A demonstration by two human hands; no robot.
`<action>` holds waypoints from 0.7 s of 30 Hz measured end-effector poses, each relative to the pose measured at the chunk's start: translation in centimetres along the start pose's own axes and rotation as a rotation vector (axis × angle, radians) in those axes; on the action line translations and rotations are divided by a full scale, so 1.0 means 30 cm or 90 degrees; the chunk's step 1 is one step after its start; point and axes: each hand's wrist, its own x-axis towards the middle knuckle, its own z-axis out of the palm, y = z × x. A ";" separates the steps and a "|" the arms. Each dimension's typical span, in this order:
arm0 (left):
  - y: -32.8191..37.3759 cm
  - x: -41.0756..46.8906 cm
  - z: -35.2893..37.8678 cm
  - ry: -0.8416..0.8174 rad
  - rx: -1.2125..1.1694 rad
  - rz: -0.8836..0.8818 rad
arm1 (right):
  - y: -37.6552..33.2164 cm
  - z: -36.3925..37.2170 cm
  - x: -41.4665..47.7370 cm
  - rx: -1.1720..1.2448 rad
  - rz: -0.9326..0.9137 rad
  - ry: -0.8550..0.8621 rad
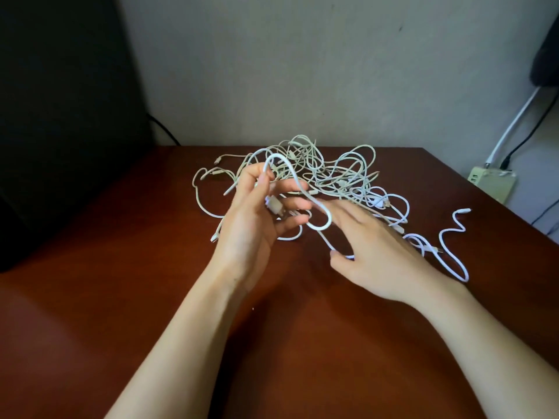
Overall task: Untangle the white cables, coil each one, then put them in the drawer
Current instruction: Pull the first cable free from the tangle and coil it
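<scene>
Now | left hand (251, 228) fingers pinch white cable (291, 173) | right hand (381, 252) fingers spread beside its loop

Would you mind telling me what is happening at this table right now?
A person is sorting a tangle of white cables on a brown table. Their left hand pinches one white cable and holds a loop of it above the pile, a plug end in its palm. The right hand, fingers straight, reaches toward that loop's lower bend. Nothing looks coiled yet, and no drawer is in view.
</scene>
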 end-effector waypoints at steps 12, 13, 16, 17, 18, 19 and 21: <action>-0.034 -0.001 0.009 -0.033 0.139 0.003 | -0.023 -0.022 0.002 0.257 -0.022 0.286; -0.037 -0.003 0.011 -0.040 0.149 0.001 | -0.026 -0.028 0.000 0.314 -0.006 0.291; -0.044 -0.011 0.017 -0.084 0.148 0.004 | -0.042 -0.030 0.003 0.426 0.033 0.235; -0.046 -0.012 0.018 -0.102 0.134 0.002 | -0.050 -0.025 0.005 0.443 0.036 0.211; -0.049 -0.012 0.020 -0.120 0.112 -0.003 | -0.058 -0.016 0.007 0.456 0.037 0.192; -0.051 -0.012 0.024 -0.139 0.079 -0.011 | -0.067 -0.006 0.008 0.466 0.037 0.180; -0.054 -0.017 0.038 -0.178 -0.018 -0.033 | -0.082 0.013 0.007 0.483 0.027 0.157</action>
